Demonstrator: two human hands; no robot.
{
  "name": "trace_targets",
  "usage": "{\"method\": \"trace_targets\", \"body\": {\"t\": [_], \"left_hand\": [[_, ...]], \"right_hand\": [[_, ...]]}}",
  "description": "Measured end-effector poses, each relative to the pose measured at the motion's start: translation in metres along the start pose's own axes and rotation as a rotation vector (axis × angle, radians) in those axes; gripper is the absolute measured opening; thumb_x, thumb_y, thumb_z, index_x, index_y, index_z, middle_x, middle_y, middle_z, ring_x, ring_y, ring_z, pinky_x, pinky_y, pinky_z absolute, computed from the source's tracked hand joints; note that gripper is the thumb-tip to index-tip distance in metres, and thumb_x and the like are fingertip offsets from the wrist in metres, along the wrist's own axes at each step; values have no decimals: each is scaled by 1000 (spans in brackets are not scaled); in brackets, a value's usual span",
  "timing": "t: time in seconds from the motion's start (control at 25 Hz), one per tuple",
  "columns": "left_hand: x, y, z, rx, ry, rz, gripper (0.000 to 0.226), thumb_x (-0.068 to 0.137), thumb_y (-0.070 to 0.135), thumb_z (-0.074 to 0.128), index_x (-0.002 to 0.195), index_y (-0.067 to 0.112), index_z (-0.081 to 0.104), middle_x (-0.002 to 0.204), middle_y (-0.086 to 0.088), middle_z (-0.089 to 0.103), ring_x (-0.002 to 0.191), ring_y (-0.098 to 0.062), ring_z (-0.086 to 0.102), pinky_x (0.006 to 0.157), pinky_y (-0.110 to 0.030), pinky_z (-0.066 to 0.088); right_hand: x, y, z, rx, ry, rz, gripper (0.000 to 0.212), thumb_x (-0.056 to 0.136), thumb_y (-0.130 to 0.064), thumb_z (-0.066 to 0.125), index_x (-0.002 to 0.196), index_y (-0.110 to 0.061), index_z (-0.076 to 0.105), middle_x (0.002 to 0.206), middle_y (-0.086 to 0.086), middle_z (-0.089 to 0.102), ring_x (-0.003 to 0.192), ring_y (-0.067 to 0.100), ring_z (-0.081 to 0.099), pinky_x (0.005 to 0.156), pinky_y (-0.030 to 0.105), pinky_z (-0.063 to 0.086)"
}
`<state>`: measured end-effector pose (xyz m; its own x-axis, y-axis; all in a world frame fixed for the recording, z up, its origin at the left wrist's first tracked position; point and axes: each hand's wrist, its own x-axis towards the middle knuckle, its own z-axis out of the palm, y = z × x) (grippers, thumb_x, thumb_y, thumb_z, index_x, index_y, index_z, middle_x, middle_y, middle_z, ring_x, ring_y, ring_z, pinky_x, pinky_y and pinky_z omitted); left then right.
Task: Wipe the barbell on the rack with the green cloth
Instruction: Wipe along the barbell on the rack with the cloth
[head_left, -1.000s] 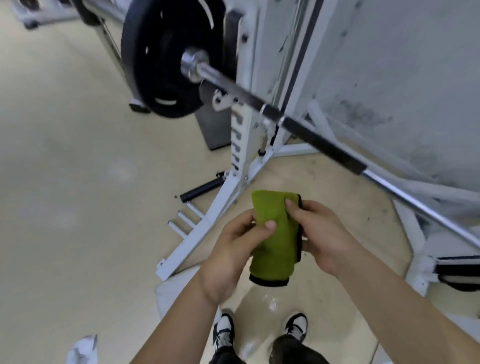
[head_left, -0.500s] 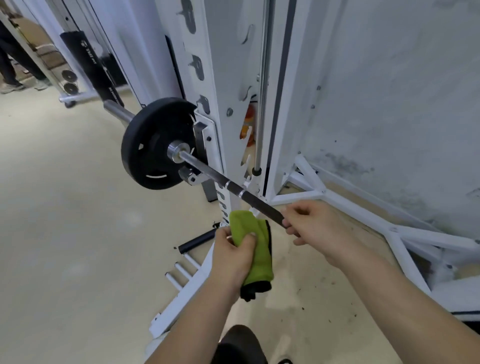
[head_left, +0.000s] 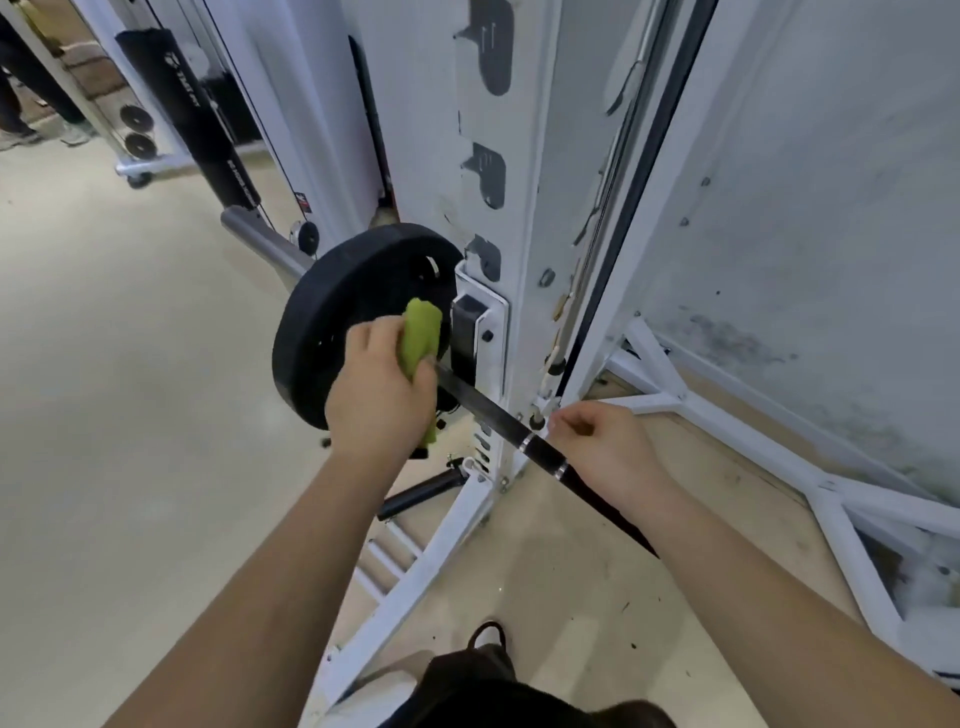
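The dark steel barbell lies across the white metal rack, running from upper left to lower right in the head view. A black round weight plate sits on its sleeve just outside the upright.

The left hand grips the folded green cloth, fingers clenched round it. It presses the cloth against the bar right beside the plate, where the shaft meets the rack's hook. One end of the cloth sticks up above the hand and a small piece shows below the palm.

The right hand lies over the shaft further along, past the two silver rings, with its fingers curled. The bar runs under the hand, and it cannot be told whether the fingers actually close round it.

Below is a beige floor, and a pale grey wall stands behind the rack.
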<state>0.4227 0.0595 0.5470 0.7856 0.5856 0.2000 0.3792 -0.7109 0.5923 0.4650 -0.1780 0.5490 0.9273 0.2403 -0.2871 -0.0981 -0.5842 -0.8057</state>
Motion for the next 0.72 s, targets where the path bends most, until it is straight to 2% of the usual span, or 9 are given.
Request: {"method": "trace_targets", "body": {"t": [0.08, 0.16, 0.32, 0.4, 0.44, 0.52, 0.6, 0.64, 0.72], "left_hand": [[9, -4, 22, 326, -173, 99, 39, 93, 44, 58, 129, 28, 59, 135, -1, 55, 104, -33, 59, 70, -39, 50], [0, -11, 42, 452, -305, 170, 42, 96, 42, 55, 134, 24, 59, 142, -5, 52, 115, -37, 51, 71, -41, 51], [12, -30, 47, 302, -270, 115, 48, 95, 37, 57, 143, 33, 53, 148, -1, 47, 115, -36, 54, 72, -41, 51], [15, -20, 48, 391, -250, 61, 45, 93, 27, 58, 138, 26, 56, 143, -4, 50, 113, -36, 54, 64, -38, 44], [10, -11, 48, 469, -251, 93, 43, 90, 19, 59, 133, 21, 58, 138, -7, 53, 112, -36, 53, 60, -38, 40], [-17, 3, 47, 583, -333, 320, 41, 79, 10, 64, 120, 15, 64, 123, -8, 59, 105, -34, 53, 54, -36, 35], [-32, -1, 40, 583, -410, 533, 36, 77, 11, 65, 112, 18, 68, 112, -3, 63, 97, -29, 54, 51, -33, 38], [-24, -8, 35, 551, -404, 553, 35, 81, 14, 63, 115, 22, 67, 112, 0, 63, 98, -28, 54, 53, -33, 41], [8, -18, 29, 502, -344, 363, 28, 91, 22, 57, 118, 28, 65, 114, 2, 63, 103, -29, 56, 60, -36, 47]], "right_hand": [[14, -3, 15, -68, -24, 20, 19, 94, -23, 63, 82, -15, 76, 78, 5, 75, 77, 24, 70, 71, 34, 56], [24, -2, 25, -116, -51, 35, 20, 92, -24, 65, 80, -14, 77, 72, 5, 73, 71, 28, 68, 71, 39, 58], [38, 2, 34, -193, -96, 57, 19, 85, -32, 73, 74, -17, 77, 63, 8, 66, 60, 21, 60, 63, 32, 50], [41, 3, 39, -256, -98, 50, 23, 83, -33, 75, 65, -18, 74, 58, 10, 63, 55, 19, 56, 58, 30, 43], [42, 4, 41, -291, -81, 50, 24, 82, -35, 75, 62, -22, 72, 54, 4, 61, 53, 18, 55, 56, 29, 41], [42, 6, 44, -356, -38, 64, 26, 81, -40, 73, 57, -30, 67, 50, -6, 57, 51, 13, 53, 51, 26, 36], [42, 8, 45, -392, -4, 89, 28, 80, -44, 72, 56, -33, 64, 49, -10, 55, 51, 10, 52, 50, 25, 32], [42, 8, 46, -410, -8, 98, 26, 80, -45, 71, 58, -33, 66, 50, -11, 56, 53, 10, 53, 50, 25, 33], [43, 6, 46, -444, -18, 104, 19, 80, -46, 70, 67, -31, 71, 56, -10, 63, 59, 12, 60, 53, 25, 40]]}}
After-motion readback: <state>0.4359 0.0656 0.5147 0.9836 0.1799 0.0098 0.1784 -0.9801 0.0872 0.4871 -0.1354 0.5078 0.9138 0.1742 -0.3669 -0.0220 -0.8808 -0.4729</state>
